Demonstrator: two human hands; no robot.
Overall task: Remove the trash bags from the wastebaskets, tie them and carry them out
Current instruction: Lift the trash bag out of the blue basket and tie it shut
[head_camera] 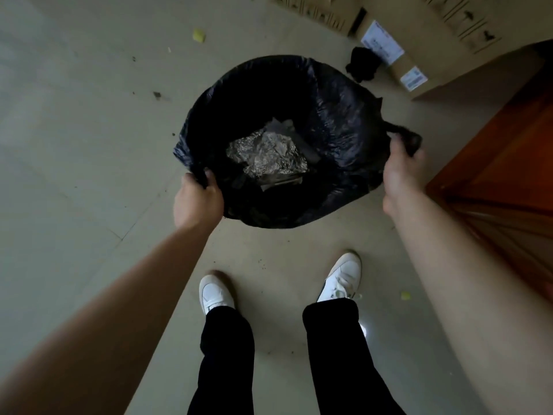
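Left hand (199, 199) and right hand (402, 166) grip opposite rim edges of the trash bag (338, 127); open floor (74, 145) left, cardboard boxes (434, 40) far right.

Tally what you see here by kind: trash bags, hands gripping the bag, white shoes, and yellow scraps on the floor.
Trash bag: 1
Hands gripping it: 2, left hand and right hand
White shoes: 2
Yellow scraps: 2
Total: 7

Left hand (199, 199) and right hand (401, 166) held out ahead, each curled around trash bag (338, 124) edge
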